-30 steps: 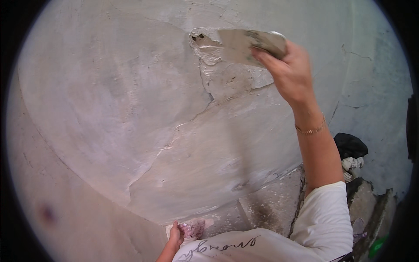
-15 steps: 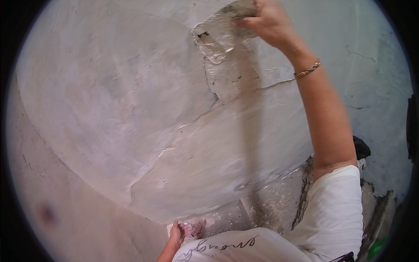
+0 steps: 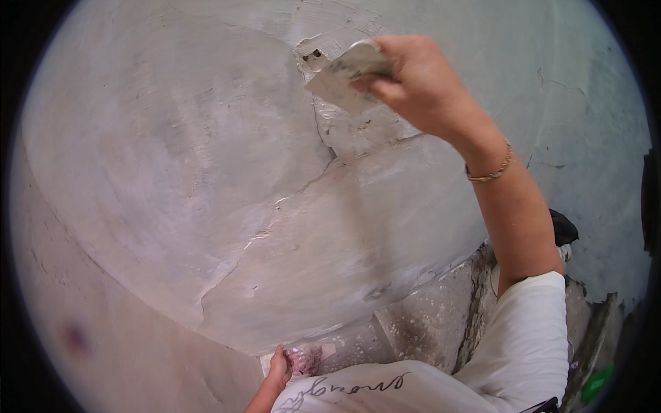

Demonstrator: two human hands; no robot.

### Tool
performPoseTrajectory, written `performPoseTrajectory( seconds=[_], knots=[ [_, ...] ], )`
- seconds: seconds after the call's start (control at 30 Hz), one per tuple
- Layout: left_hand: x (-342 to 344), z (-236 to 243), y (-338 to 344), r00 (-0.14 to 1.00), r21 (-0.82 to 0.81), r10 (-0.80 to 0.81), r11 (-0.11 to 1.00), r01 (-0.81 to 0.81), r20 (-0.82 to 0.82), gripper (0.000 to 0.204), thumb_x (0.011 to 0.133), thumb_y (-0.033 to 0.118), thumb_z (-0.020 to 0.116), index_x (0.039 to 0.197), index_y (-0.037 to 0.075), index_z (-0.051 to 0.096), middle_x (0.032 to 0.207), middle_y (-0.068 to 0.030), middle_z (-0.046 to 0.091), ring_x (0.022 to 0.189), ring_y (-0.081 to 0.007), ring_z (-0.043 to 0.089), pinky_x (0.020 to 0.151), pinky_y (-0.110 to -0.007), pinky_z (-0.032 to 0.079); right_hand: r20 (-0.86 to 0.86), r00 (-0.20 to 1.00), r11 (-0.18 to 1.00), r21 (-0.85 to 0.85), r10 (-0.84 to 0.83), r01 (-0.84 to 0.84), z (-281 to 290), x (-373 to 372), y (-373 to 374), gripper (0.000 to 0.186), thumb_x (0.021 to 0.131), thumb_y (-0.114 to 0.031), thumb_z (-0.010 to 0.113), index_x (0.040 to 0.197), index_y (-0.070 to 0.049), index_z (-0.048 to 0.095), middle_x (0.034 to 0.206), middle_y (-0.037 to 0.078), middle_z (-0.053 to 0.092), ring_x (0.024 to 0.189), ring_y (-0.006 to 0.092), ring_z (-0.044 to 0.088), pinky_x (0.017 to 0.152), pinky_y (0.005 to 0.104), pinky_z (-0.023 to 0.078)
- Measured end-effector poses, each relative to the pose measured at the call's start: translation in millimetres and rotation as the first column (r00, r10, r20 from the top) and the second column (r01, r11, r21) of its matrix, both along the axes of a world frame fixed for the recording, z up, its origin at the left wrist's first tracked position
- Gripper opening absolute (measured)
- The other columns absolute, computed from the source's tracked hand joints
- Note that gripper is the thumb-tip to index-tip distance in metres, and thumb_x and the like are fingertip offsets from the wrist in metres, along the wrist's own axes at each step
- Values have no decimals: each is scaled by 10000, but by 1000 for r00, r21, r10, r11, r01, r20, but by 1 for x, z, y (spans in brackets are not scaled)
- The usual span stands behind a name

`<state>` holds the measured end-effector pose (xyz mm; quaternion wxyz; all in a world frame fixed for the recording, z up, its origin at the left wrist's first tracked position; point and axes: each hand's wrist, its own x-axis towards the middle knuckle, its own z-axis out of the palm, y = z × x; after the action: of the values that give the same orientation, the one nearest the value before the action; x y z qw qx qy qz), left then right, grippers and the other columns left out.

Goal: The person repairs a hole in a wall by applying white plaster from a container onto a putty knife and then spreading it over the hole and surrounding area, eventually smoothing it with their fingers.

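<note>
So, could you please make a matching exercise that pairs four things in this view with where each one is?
Things:
1. scraper
2. bracelet
3. green object
4. left hand

Places:
A. low in the picture, at the far right
B. around the right wrist
C. low in the picture, left of the middle, beside a pink mottled thing
D. gripped in the right hand

Right pairs: 1-D, 2-B, 3-A, 4-C

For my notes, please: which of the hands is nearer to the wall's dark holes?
Right: the right hand is right of the holes, slightly lower; the left hand is far below.
</note>
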<state>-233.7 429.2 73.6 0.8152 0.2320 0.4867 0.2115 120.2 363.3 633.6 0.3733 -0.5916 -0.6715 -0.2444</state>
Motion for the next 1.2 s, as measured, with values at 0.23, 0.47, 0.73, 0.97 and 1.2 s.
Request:
performPoseTrajectory(
  seconds=[0.23,0.47,0.73,0.97,1.2],
  knots=[
    [-1,-3,-1,1000,21,16,1000,-16,-11,539,893,511,316,934,3,492,829,-173,608,716,-277,611,626,-390,514,-85,995,997,46,60,-56,17,70,0,175,765,-24,607,938,-3,596,841,69,651,779,116,601,726,249,488],
    [-12,-16,-6,1000,-21,2,1000,-2,3,564,892,527,297,940,-1,490,838,-175,609,722,-276,611,627,-388,513,86,996,870,491,14,-55,39,9,-28,145,747,15,565,872,-21,629,743,67,630,645,119,573,590,259,453],
    [3,3,0,1000,0,-1,1000,1,31,567,890,534,295,925,3,492,846,-162,611,717,-265,609,632,-360,512,382,833,770,633,-401,80,-35,-11,41,157,668,8,543,781,-83,604,695,61,592,612,225,579,510,296,468],
    [-7,4,-1,999,-12,-42,999,41,-32,557,891,529,298,913,8,493,832,-154,613,709,-254,611,627,-360,512,302,903,728,685,-306,17,-22,-24,11,190,670,-35,552,810,-132,636,672,37,587,583,215,568,471,299,447],
    [-16,-5,7,994,3,-76,997,76,78,548,893,517,306,916,4,496,817,-160,612,714,-265,611,626,-386,517,432,816,779,626,-384,34,-29,-31,41,98,657,-9,555,698,-98,558,680,31,574,594,204,556,485,284,443]
  ],
)
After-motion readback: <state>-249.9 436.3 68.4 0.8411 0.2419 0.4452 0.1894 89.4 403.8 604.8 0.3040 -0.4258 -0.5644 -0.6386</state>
